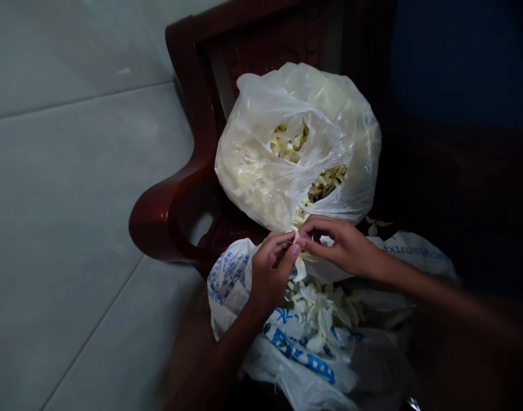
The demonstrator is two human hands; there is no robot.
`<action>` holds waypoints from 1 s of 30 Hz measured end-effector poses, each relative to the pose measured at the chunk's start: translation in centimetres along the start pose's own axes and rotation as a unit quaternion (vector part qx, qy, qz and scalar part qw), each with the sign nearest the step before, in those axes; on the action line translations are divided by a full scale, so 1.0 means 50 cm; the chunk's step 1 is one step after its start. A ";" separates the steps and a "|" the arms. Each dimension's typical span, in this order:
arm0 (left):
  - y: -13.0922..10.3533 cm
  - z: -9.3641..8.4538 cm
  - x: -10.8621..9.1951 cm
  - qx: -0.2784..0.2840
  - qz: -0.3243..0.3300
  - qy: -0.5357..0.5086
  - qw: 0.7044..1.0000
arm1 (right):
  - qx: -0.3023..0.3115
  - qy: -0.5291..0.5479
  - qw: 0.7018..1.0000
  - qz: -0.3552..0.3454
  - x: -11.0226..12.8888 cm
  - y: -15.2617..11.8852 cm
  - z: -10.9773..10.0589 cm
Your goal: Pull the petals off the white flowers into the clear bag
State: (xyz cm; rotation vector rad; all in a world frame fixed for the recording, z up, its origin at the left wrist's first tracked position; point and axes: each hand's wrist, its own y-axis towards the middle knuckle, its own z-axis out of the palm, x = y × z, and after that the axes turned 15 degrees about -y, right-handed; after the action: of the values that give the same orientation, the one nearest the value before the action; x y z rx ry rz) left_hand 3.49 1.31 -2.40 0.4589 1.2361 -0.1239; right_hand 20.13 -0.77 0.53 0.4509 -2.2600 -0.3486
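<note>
My left hand (273, 265) and my right hand (336, 242) meet fingertip to fingertip over a white printed sack. A white flower (296, 233) is pinched in my right thumb and forefinger. My left fingers are closed on a thin, needle-like piece (290, 242), only a short length of which shows. Just below the fingertips hangs another white flower (300, 269); what it hangs from is hard to make out. Beneath my hands, a heap of loose white flowers (316, 308) lies on the printed sack (229, 274).
Behind my hands a large translucent plastic bag (252, 137), torn open in two places, bulges with pale flowers (289, 142). It rests on a dark red wooden chair with a curved armrest (152, 220). Grey floor tiles (73, 200) lie left; the right side is very dark.
</note>
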 end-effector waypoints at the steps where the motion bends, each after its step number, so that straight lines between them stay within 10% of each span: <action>1: 0.000 0.001 0.000 -0.011 -0.014 -0.014 1.000 | 0.006 0.002 1.000 -0.003 0.001 -0.001 0.001; 14: 0.085 -0.111 0.002 -0.344 0.072 -0.116 0.929 | -0.179 0.135 0.973 0.048 0.021 -0.018 -0.020; 19: 0.046 -0.069 -0.010 -0.201 0.037 0.002 0.979 | -0.013 -0.016 1.000 0.011 0.023 -0.014 -0.030; 25: -0.013 0.008 -0.012 0.038 0.037 0.055 0.997 | -0.001 -0.052 0.998 0.024 0.012 -0.001 0.000; 30: -0.011 0.007 0.001 0.046 0.034 0.054 0.997 | -0.068 -0.078 0.994 0.047 -0.002 -0.005 0.008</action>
State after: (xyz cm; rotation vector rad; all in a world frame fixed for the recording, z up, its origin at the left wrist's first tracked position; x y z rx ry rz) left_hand 3.61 0.68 -2.53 0.5928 1.3222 -0.0988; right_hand 19.94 -0.92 0.10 0.2531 -2.3799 -0.5004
